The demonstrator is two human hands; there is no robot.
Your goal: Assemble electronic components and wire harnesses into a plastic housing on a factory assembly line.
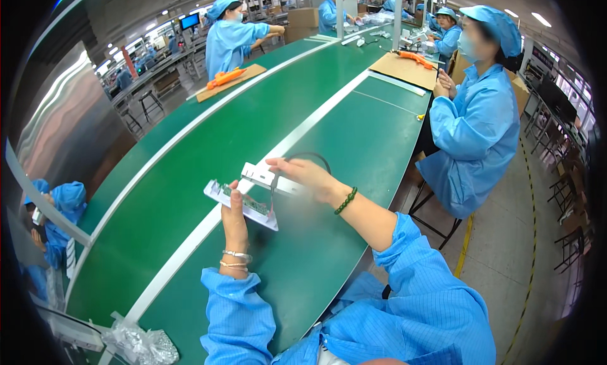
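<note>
A shallow, white plastic shell with a green circuit board (pixel 256 206) set along it is held at the centre of the frame by the left hand (pixel 234 223). The shell (pixel 269 221) is pinched, with the thumb laid over its near edge and the other fingers mostly hidden beneath; it is tilted, board side up, presumably so that the components are kept in sight and untouched.

Just above and to the right, a long, white plastic bar with small slots (pixel 256 173) is apparently gripped by the right hand (pixel 308 175), whose fingers are stretched over its upper side; the thumb cannot be made out. A thin, dark cable (pixel 326 161) is looped beside that hand, and its slack is probably left free so that both pieces can be angled separately.

Both pieces are held above the green work surface (pixel 373 137), near its pale dividing strip (pixel 190 240), perhaps for easy viewing.

No brand or label can be discerned on either piece; the small dark marks on the bar are too tiny to be read.
</note>
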